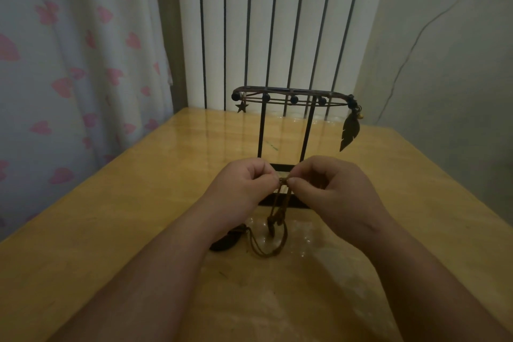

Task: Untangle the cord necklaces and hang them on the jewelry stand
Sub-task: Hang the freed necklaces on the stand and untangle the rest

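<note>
Both hands are closed in pinch grips: the left hand (244, 186) and right hand (330, 189) hold the brown cord necklace (273, 221) at one knotted spot, raised above the middle of the tabletop (138, 203). Its slack trails down to a dark pendant (224, 243) (partly hidden by the left forearm). The jewelry stand (290, 90) stands toward the far edge, with a feather pendant (349, 132) at its right end and a star charm (241, 107) at its left.

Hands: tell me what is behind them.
Behind the left hand and right hand, both pinching the brown cord, stands the jewelry stand: its top bar, two posts and part of its base show. The hands cover the rest of the base.
</note>
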